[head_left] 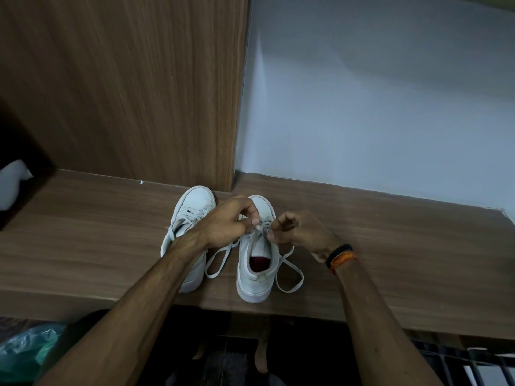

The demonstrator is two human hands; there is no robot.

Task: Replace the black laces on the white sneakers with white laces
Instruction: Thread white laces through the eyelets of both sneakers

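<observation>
Where the fingers met over the right-hand white high-top sneaker [255, 263], the knot itself was hard to make out, since the left hand [227, 222] covered part of the eyelets and the right hand [299, 232] curled in close beside it. Both hands pinched the flat white lace [289, 270] at the sneaker's upper eyelets, its loose loops trailing onto the brown wood-grain table [390, 246] on either side, below the hands. Just left of the left hand stood the second white high-top sneaker [192, 207], already laced in white, its heel hidden under the left forearm. Inside the right-hand sneaker's opening, below the hands, a dark red insole showed. Far left of the hands, a white cloth bundle [12, 182] was cut off by the frame edge. A black and orange wristband [340, 256] circled the right wrist.
</observation>
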